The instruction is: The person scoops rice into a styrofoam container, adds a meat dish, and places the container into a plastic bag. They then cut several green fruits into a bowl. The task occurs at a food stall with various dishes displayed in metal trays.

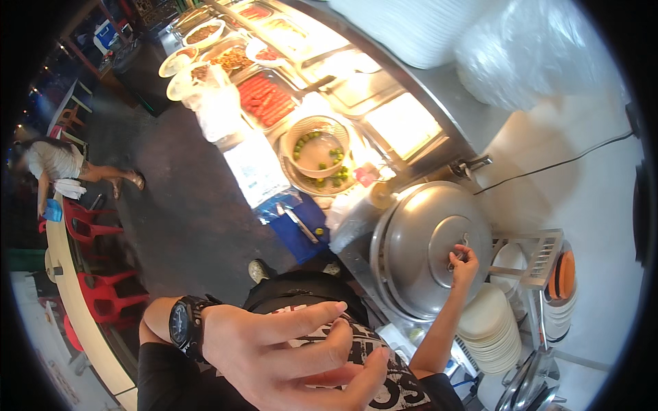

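Note:
My right hand (464,266) grips the handle at the centre of a large round metal pot lid (419,236). The lid rests on a wide pot whose rim (379,277) shows along the left side. Close to the camera, in front of my chest, my left hand (293,354) is raised with its fingers loosely bent and apart, holding nothing. A black wristwatch (184,326) is on that wrist. Just beyond the pot, a mesh basket (308,126) holds small green citrus fruits (336,154), and more lie in the tray around it.
A lit counter carries a tray of red sausages (264,97) and bowls of food. Metal tongs (298,223) lie on a blue cloth (293,239). Stacked plates (488,329) stand by a metal rack (540,257). Red chairs (108,298) line a long table (77,303), where a person (56,159) bends.

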Motion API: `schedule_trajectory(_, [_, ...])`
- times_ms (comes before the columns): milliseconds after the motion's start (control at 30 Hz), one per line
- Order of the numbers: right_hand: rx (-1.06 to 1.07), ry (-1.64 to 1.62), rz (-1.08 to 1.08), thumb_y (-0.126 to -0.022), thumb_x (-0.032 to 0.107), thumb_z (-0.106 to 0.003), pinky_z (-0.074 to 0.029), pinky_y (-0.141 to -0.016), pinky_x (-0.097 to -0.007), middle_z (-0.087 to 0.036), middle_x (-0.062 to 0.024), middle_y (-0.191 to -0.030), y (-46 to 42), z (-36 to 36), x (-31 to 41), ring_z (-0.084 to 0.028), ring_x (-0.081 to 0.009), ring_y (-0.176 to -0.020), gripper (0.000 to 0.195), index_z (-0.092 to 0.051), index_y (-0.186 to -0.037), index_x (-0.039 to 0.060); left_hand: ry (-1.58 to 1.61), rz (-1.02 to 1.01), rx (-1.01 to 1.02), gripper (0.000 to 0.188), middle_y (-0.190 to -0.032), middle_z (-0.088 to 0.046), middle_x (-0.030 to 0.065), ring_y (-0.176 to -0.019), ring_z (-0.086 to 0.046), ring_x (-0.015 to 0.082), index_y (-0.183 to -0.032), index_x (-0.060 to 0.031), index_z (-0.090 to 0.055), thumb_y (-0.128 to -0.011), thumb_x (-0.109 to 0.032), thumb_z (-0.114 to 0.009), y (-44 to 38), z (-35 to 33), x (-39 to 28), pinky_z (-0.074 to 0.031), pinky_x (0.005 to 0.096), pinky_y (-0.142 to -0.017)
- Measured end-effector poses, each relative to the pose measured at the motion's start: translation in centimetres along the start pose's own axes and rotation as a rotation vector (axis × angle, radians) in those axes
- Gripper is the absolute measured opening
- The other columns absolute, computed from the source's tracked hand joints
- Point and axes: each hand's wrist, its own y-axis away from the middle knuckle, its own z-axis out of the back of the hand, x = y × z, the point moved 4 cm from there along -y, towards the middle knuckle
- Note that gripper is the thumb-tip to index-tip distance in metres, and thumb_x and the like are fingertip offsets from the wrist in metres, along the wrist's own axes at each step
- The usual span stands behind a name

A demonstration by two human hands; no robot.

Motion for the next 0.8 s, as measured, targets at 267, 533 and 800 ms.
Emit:
schedule_trajectory(267, [-0.153, 0.436, 0.209, -0.073, -0.001, -0.074, -0.046, -0.083, -0.0375, -0.058, -0.0078, -0.088, 0.7, -2.0, -1.3, -0.057, -0.0235, -0.086, 0.03, -0.067, -0.102, 0.007, 0.04, 0.107, -0.012, 0.04, -0.098, -0.067, -0.0013, -0.072, -0.064, 0.0131, -0.116, -0.0335, -0.058, -0.082, -0.021, -0.073, 10.7, 12.7, 0.3, -0.058, 0.0303, -0.068])
schedule_trajectory(533, [-0.519, 0.412, 0.458, -0.082, 0.01, -0.072, -0.049, -0.07, -0.0318, -0.063, -0.0075, -0.088, 14.9, -12.0, 11.9, -0.059, -0.0186, -0.078, 0.016, -0.067, -0.096, 0.0057, 0.05, 0.625, 0.214, 0.044, -0.09, -0.066, 0.0049, -0.068, -0.064, 0.02, -0.118, -0.0115, -0.061, -0.077, -0.012, -0.075, 23.0, 20.5, 5.9, -0.052, 0.0314, -0.062])
schedule_trajectory(800, [0.326, 0.351, 0.372, -0.073, 0.008, -0.074, -0.051, -0.077, -0.0378, -0.06, -0.0108, -0.088, 20.5, -31.0, 12.0, -0.061, -0.0266, -0.084, 0.022, -0.062, -0.091, 0.0049, 0.1, 0.977, 0.473, 0.036, -0.082, -0.059, 0.006, -0.077, -0.064, 0.0206, -0.119, -0.0085, -0.062, -0.084, -0.008, -0.069, 31.3, 16.1, 17.0, -0.05, 0.0298, -0.066])
